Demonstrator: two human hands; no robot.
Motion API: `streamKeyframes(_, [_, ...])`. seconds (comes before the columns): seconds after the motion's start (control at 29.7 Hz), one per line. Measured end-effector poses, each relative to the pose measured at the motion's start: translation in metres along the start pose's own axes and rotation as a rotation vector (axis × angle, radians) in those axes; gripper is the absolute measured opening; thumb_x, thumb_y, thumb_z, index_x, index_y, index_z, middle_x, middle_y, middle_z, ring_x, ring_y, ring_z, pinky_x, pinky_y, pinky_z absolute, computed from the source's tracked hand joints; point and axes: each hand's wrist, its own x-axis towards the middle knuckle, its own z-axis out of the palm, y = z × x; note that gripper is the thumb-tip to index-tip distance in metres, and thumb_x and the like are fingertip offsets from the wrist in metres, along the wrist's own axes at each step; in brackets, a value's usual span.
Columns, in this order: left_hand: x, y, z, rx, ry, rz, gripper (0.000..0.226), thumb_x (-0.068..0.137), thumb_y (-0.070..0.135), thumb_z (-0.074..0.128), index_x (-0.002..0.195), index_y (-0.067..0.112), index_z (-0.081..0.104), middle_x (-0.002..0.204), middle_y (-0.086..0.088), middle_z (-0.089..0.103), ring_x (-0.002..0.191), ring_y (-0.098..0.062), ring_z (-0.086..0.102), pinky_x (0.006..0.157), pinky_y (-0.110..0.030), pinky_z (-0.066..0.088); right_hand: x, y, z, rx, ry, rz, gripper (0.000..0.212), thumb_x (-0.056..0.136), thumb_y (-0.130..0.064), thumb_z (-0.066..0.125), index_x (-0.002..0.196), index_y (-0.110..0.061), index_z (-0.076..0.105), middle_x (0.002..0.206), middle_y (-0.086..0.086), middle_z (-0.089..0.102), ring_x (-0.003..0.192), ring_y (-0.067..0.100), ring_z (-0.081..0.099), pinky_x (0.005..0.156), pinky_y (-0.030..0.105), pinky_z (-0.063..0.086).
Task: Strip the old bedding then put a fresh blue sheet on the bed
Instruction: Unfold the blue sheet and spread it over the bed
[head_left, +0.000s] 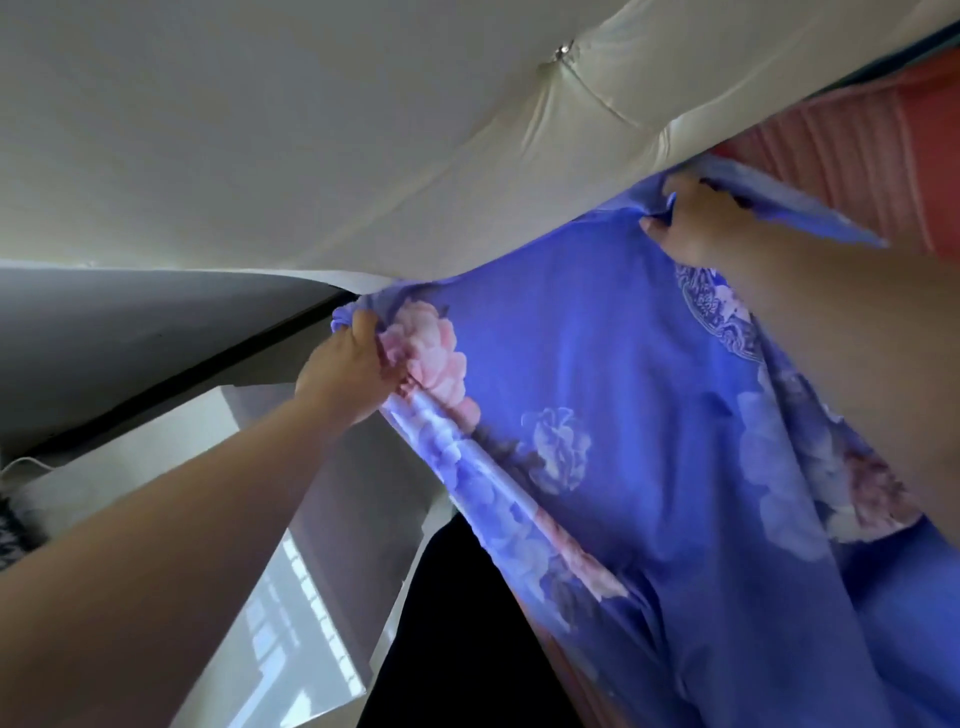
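Note:
A blue sheet (587, 332) printed with pink and pale flowers stretches between my hands against the cream tufted headboard (322, 130). My left hand (348, 369) grips a bunched corner of the sheet at its left end, near the headboard's lower edge. My right hand (701, 218) grips the sheet's upper edge further right, fingers curled into the fabric. The rest of the sheet hangs down toward the lower right. A pink ribbed cover (852, 156) shows beyond my right hand.
A white bedside cabinet (291, 545) with a glossy top stands below my left arm. A dark gap (457, 623) lies between the cabinet and the hanging sheet. A grey wall (130, 322) runs at the left.

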Motion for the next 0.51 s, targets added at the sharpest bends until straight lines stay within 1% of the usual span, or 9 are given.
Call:
streamKeyframes(0.07, [0.002,-0.004,-0.003,0.009,0.086,-0.020,0.048,0.084,0.029,0.066,0.112,-0.002,0.042,0.094,-0.031,0.061,0.087,-0.047,0.058,0.069,-0.042,0.039,-0.003,-0.001,0.001,0.026,0.089,0.011,0.055,0.092,-0.038,0.052,0.138,-0.014,0.033,0.136,0.018,0.050,0.123,0.042,0.047,0.100,0.050,0.038])
streamKeyframes(0.13, [0.006,-0.007,-0.008,0.075,0.215,-0.045,0.051,0.084,0.027,0.065,0.116,-0.005,0.043,0.097,-0.031,0.061,0.095,-0.046,0.056,0.091,-0.047,0.039,-0.007,0.001,0.001,-0.032,0.211,-0.018,0.056,0.093,-0.036,0.050,0.140,-0.011,0.031,0.132,0.021,0.051,0.122,0.045,0.046,0.101,0.051,0.035])
streamKeyframes(0.2, [0.016,-0.008,-0.009,0.109,0.218,-0.090,0.057,0.086,0.028,0.062,0.124,-0.007,0.039,0.106,-0.030,0.061,0.107,-0.044,0.054,0.108,-0.046,0.029,-0.004,0.002,0.008,-0.048,0.221,-0.021,0.058,0.093,-0.037,0.048,0.141,-0.012,0.028,0.133,0.022,0.050,0.123,0.046,0.044,0.102,0.051,0.032])
streamKeyframes(0.24, [0.023,-0.010,-0.007,0.061,0.174,-0.128,0.058,0.087,0.029,0.060,0.126,-0.007,0.036,0.108,-0.030,0.060,0.108,-0.044,0.054,0.105,-0.046,0.031,0.001,0.001,0.009,-0.020,0.187,0.003,0.061,0.093,-0.039,0.048,0.143,-0.014,0.026,0.136,0.020,0.048,0.126,0.045,0.042,0.103,0.052,0.031])
streamKeyframes(0.27, [0.028,-0.010,-0.004,-0.059,0.120,-0.176,0.059,0.088,0.030,0.060,0.127,-0.005,0.032,0.106,-0.028,0.059,0.105,-0.044,0.055,0.095,-0.044,0.038,0.008,-0.002,0.009,0.026,0.145,0.041,0.067,0.091,-0.043,0.048,0.146,-0.016,0.022,0.141,0.018,0.044,0.130,0.043,0.039,0.106,0.052,0.029])
streamKeyframes(0.34, [0.034,-0.008,0.002,-0.385,-0.001,-0.299,0.065,0.089,0.032,0.060,0.132,0.001,0.024,0.102,-0.019,0.058,0.098,-0.040,0.060,0.078,-0.038,0.042,0.025,-0.005,0.005,0.125,0.058,0.130,0.080,0.086,-0.054,0.051,0.149,-0.019,0.017,0.150,0.012,0.034,0.137,0.037,0.032,0.111,0.048,0.026])
streamKeyframes(0.4, [0.031,-0.007,0.005,-0.594,-0.030,-0.424,0.073,0.088,0.033,0.060,0.141,0.011,0.015,0.105,-0.010,0.059,0.097,-0.032,0.061,0.082,-0.033,0.042,0.037,-0.006,0.004,0.215,0.004,0.166,0.088,0.079,-0.062,0.053,0.150,-0.022,0.019,0.152,0.010,0.031,0.139,0.035,0.027,0.113,0.045,0.024])
streamKeyframes(0.44, [0.026,-0.007,0.005,-0.602,-0.031,-0.448,0.077,0.088,0.034,0.059,0.145,0.016,0.011,0.107,-0.008,0.060,0.098,-0.031,0.060,0.084,-0.033,0.043,0.038,-0.005,0.007,0.263,0.023,0.185,0.091,0.073,-0.066,0.052,0.148,-0.026,0.020,0.151,0.009,0.032,0.139,0.036,0.027,0.113,0.047,0.023])
streamKeyframes(0.51, [0.013,-0.002,0.008,-0.483,-0.016,-0.461,0.079,0.089,0.034,0.058,0.148,0.022,0.008,0.122,-0.010,0.058,0.110,-0.033,0.056,0.091,-0.040,0.044,0.024,-0.006,0.018,0.377,0.180,0.224,0.092,0.067,-0.068,0.049,0.147,-0.031,0.022,0.148,0.009,0.036,0.138,0.037,0.028,0.112,0.050,0.023])
